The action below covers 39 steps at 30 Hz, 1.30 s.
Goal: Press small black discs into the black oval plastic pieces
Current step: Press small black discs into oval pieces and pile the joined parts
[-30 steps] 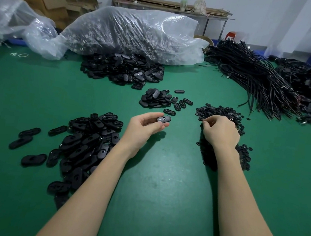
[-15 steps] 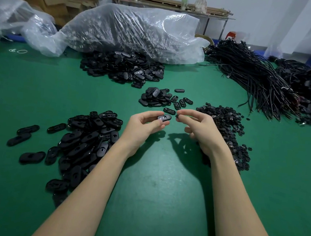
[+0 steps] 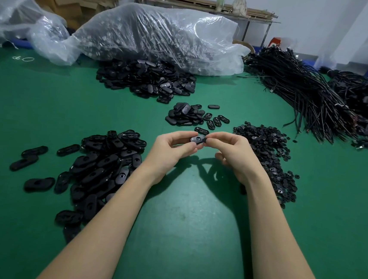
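The right hand (image 3: 233, 153) is no longer digging in the heap of small black discs (image 3: 267, 152) toward the table's right edge, where it was a second ago; it is now meeting the left hand (image 3: 170, 151) above the middle of the green table (image 3: 182, 218). The left hand is holding a black oval piece (image 3: 197, 139) between thumb and curled fingers, just as it was a second ago, with the recessed face turned up. The right thumb and forefinger are closing in a narrow pinch at the oval's right end. Whatever they are pinching is hidden behind the fingertips, so a disc there cannot be confirmed, though the trip to the disc heap suggests one.

This probably means the pick-up is finished and the seating step is starting: the disc needs lining up over the oval's round socket, then a firm thumb press while the left hand is bracing the piece.

A large heap of ovals (image 3: 104, 165) is lying toward the table's left edge, a smaller cluster of ovals (image 3: 187, 115) is lying just beyond the hands, and more ovals are spilling from a clear plastic bag (image 3: 161, 36) at the far edge. Which heap is finished work cannot be told.
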Each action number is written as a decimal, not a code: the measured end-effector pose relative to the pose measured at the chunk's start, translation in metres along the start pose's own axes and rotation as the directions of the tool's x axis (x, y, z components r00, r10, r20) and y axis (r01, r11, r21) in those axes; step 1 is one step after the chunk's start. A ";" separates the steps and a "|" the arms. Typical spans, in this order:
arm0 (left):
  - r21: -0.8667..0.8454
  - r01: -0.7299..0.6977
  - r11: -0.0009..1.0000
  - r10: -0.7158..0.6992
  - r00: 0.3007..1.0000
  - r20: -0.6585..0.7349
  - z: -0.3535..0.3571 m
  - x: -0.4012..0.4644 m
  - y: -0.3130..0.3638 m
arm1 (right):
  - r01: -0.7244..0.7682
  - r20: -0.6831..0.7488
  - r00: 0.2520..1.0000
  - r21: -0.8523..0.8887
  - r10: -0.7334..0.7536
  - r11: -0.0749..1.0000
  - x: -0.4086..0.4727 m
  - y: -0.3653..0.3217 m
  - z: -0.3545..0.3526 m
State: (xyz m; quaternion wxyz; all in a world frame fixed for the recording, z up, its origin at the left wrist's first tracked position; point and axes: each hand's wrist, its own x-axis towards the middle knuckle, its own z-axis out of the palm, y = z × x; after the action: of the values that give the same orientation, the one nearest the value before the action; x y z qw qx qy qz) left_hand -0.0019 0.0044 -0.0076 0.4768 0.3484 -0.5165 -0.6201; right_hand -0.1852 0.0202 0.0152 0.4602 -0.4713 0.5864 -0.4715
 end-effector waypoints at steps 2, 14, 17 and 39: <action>0.024 -0.013 1.000 0.013 1.000 0.012 0.000 0.000 0.000 | 0.019 -0.012 1.000 -0.002 -0.019 1.000 0.000 0.000 0.001; 0.135 -0.032 0.990 0.033 0.999 -0.009 -0.001 -0.002 0.002 | 0.144 -0.043 0.986 -0.258 -0.160 0.955 0.001 -0.003 0.008; 0.137 -0.035 0.990 0.037 0.999 -0.014 -0.001 -0.002 0.002 | 0.126 -0.061 0.988 -0.213 -0.142 0.969 0.002 -0.002 0.009; 0.123 -0.034 0.992 0.040 0.998 -0.045 -0.001 -0.002 0.001 | -0.022 -0.015 1.000 -0.028 0.022 0.999 -0.005 -0.002 0.013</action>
State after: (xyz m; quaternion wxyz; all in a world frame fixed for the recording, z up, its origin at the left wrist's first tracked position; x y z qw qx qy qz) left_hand 0.0000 0.0061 -0.0072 0.4781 0.3819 -0.5484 -0.5700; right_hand -0.1712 0.0229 0.0155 0.4542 -0.4678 0.6015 -0.4615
